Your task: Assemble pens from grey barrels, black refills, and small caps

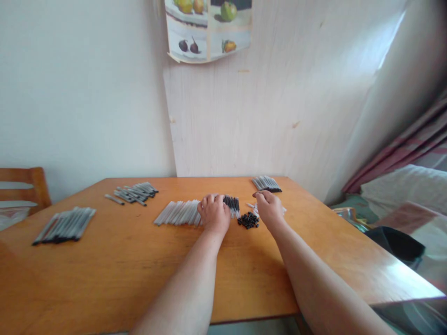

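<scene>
My left hand (214, 215) lies with bent fingers over the right end of a row of clear pen barrels (179, 213). Whatever its fingertips grip is hidden beneath them. Right beside it are dark pen refills (232, 205) with pale tips, side by side. My right hand (269, 208) is closed in a pinch above small white pen tips (253, 206), which it partly covers. What sits between its thumb and finger is too small to name. Between my hands lies a heap of small black caps or plugs (248, 220).
Bundles of pens lie at the left (66, 225), the back left (134, 191) and the back right (267, 183) of the wooden table (244, 279). A chair (42, 186) stands left. Right of the table are a black bag-like container (398, 242) and bedding (412, 190).
</scene>
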A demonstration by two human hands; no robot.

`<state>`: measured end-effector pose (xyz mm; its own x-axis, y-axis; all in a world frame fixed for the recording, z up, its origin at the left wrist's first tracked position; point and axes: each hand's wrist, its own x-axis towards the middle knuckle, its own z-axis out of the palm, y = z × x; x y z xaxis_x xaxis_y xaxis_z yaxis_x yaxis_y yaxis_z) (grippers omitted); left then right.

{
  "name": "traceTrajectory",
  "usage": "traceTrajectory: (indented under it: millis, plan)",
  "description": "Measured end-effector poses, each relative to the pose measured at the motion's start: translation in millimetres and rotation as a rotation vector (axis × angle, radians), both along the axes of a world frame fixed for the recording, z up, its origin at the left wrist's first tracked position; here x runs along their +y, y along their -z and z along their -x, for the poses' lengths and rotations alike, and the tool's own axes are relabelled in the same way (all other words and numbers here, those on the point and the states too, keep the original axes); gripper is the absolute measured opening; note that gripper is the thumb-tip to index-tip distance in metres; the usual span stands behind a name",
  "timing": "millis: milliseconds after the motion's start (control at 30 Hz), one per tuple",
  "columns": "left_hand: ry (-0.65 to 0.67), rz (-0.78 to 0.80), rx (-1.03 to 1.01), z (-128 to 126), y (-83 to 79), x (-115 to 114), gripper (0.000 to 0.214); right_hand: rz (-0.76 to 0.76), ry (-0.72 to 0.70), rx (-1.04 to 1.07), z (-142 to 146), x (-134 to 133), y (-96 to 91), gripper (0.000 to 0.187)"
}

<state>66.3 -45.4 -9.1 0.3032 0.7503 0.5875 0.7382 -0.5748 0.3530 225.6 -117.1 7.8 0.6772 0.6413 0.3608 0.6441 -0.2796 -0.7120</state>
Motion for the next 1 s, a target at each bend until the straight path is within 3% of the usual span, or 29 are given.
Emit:
traceTrajectory:
  millis: [200,533,867,1000]
  plan:
    - [-0.046,0.036,-0.038,3,-6.6,7,0.03,0.132,-0.031,-0.231,9,-3,13.2,0.034]
    - [-0.154,0.231,-0.172,30,-27.2,29,0.032,0.14,-0.092,-0.271,16,-6,8.9,0.034]
    - [-0.222,0.375,0.069,40,-27.9,35,0.026,0.126,-0.12,-0.281,14,-2,13.8,0.036]
    - [-0.23,0.342,0.213,37,-24.4,30,0.022,0.107,-0.121,-0.292,12,-1,15.6,0.035]
